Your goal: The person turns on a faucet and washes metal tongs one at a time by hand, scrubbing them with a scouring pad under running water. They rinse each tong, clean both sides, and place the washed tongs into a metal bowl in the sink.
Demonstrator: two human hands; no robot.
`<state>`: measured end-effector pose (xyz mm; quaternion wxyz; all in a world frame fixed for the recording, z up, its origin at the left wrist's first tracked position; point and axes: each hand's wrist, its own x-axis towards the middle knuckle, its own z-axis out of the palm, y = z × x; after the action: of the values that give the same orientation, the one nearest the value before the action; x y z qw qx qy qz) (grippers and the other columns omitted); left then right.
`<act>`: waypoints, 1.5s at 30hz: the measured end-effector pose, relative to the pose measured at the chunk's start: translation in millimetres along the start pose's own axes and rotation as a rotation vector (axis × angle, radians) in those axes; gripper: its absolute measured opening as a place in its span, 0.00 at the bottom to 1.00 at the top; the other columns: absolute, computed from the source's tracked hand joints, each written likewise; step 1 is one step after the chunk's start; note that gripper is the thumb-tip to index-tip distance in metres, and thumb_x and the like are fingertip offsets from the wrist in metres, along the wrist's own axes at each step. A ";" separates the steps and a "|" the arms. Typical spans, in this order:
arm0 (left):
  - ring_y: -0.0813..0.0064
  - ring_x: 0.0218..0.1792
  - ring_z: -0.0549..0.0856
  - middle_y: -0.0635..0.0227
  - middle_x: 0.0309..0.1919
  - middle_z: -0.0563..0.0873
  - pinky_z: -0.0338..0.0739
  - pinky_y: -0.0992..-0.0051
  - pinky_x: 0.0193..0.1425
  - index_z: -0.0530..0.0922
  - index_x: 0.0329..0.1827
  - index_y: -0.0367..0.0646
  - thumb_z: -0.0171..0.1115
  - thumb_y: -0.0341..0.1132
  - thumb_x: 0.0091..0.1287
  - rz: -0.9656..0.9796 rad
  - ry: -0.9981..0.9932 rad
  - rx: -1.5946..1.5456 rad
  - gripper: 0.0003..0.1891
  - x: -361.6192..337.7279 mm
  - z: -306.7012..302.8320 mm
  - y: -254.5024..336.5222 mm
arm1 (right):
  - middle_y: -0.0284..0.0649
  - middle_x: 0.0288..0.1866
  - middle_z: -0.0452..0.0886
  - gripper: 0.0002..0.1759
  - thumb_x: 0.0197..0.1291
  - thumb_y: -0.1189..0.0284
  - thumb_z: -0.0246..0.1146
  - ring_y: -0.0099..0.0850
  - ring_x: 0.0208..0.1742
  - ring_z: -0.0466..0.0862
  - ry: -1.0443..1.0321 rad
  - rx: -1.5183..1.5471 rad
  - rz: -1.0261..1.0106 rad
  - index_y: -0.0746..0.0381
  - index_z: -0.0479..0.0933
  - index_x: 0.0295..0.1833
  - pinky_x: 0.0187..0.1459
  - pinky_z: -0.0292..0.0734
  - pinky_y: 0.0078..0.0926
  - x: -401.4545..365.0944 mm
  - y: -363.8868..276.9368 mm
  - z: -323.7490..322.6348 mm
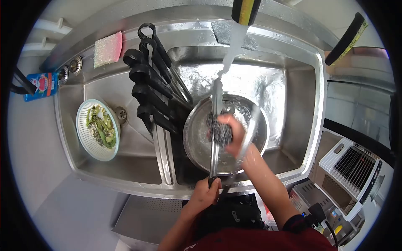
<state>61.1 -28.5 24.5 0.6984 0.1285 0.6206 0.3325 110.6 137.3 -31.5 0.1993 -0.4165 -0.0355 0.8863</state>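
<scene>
My left hand (pixel 205 195) is closed around the black-gripped end of metal tongs (pixel 215 157), whose two long arms spread apart over the sink. One arm stands under the running water; the other is smeared by motion. My right hand (pixel 235 133) is wrapped round a dark steel wool scrubber (pixel 222 134), which presses against the upright arm. Below both lies a round metal bowl (pixel 193 148) with water in it, in the right basin. Water falls from the black and yellow faucet (pixel 246 11) onto the tongs.
Several black-handled utensils (pixel 153 94) lean across the sink divider (pixel 163 161). A white strainer basket (pixel 86 136) with green scraps sits in the left basin. A pink sponge (pixel 108 49), a grey scouring pad (pixel 234 35) and a blue pouch (pixel 42 86) lie along the rim and wall.
</scene>
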 end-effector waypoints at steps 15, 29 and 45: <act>0.87 0.14 0.69 0.75 0.13 0.70 0.62 0.82 0.15 0.71 0.25 0.38 0.46 0.38 0.65 -0.075 0.085 0.002 0.14 2.2 -2.1 -2.4 | 0.36 0.25 0.75 0.11 0.45 0.75 0.60 0.26 0.24 0.77 0.232 -0.165 -0.092 0.63 0.72 0.37 0.27 0.76 0.23 19.8 -16.9 9.3; 0.84 0.19 0.73 0.73 0.18 0.74 0.68 0.83 0.21 0.72 0.28 0.39 0.49 0.40 0.63 -0.028 -0.134 -0.347 0.13 14.3 -1.4 7.1 | 0.42 0.55 0.67 0.26 0.49 0.68 0.52 0.29 0.47 0.73 0.007 0.202 -0.389 0.62 0.62 0.57 0.47 0.70 0.31 -14.4 -47.1 -2.3; 0.87 0.18 0.71 0.75 0.18 0.73 0.65 0.85 0.19 0.72 0.30 0.40 0.48 0.40 0.63 -0.112 -0.139 -0.579 0.12 23.2 17.2 10.8 | 0.42 0.63 0.55 0.12 0.42 0.82 0.54 0.34 0.64 0.55 -0.048 -0.463 -0.313 0.65 0.73 0.36 0.60 0.50 0.28 -58.9 9.0 -39.9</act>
<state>74.4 -1.9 16.2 0.7641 -0.0878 0.4570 0.4468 171.5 102.4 -16.9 0.2322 -0.4192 -0.3058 0.8227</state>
